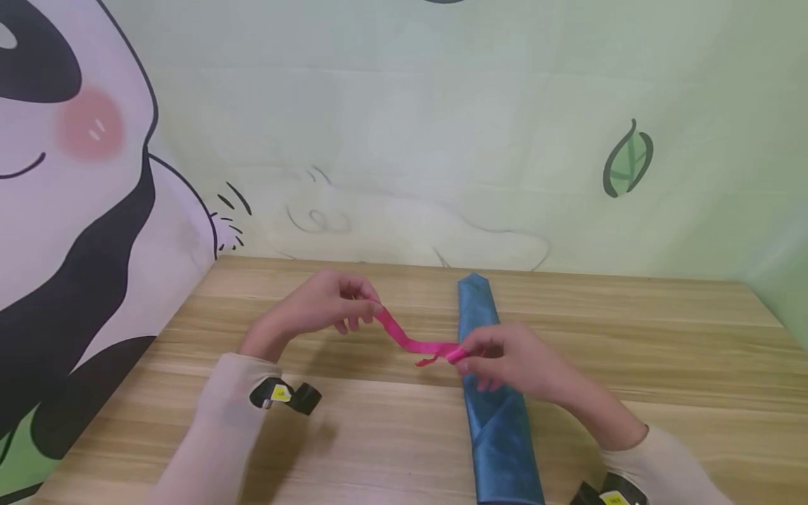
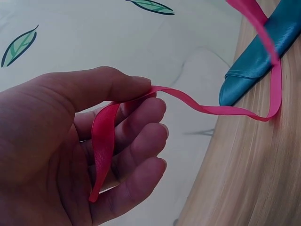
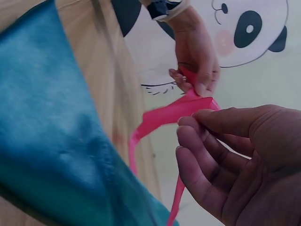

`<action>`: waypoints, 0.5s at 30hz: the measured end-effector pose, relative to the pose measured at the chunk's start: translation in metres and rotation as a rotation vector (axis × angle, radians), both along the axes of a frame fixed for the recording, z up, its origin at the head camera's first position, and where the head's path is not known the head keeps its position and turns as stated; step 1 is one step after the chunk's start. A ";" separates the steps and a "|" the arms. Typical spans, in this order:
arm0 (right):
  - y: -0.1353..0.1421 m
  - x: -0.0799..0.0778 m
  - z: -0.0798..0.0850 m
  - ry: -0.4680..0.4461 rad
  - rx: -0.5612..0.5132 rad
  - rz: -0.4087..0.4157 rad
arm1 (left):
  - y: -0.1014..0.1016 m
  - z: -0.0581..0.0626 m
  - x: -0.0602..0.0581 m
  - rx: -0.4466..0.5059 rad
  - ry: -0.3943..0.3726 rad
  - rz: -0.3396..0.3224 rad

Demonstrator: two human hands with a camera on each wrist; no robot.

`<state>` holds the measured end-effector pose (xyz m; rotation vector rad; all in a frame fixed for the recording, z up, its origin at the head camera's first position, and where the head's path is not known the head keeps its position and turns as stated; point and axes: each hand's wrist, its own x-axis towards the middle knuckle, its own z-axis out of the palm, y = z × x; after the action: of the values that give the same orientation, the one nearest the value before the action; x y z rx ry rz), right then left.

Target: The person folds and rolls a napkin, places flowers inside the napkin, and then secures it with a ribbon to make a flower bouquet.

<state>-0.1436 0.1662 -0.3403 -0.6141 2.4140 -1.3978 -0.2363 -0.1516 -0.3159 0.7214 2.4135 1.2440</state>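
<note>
A bright pink ribbon [image 1: 413, 345] sags between the two hands above the table. My left hand [image 1: 328, 301] pinches one end between thumb and forefinger, and in the left wrist view a short tail of the ribbon [image 2: 103, 146] hangs over the palm. My right hand [image 1: 514, 359] pinches the other part with thumb and fingertips; the right wrist view shows a wider stretch of ribbon [image 3: 174, 113] at those fingertips. Beneath the right hand lies a long, folded blue satin-like cloth [image 1: 505, 435], narrow and pointed at its far end, partly hidden by that hand.
The wood-grain table [image 1: 379, 435] ends at a pale green backdrop [image 1: 391, 126] with a painted panda [image 1: 95, 210] on the left and a leaf [image 1: 628, 163] on the right. Small black devices with yellow labels sit on both wrists over light sleeves [image 1: 221, 421].
</note>
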 end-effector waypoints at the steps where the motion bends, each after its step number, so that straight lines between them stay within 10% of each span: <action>1: -0.002 0.000 -0.002 0.005 0.010 0.002 | 0.000 0.000 0.000 -0.001 0.002 -0.002; 15: -0.024 0.011 -0.025 -0.039 0.072 0.047 | 0.001 0.001 0.002 0.000 0.013 -0.009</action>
<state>-0.1323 0.1421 -0.3651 -0.6165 2.3920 -1.2856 -0.2342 -0.1505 -0.3148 0.7418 2.4173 1.2401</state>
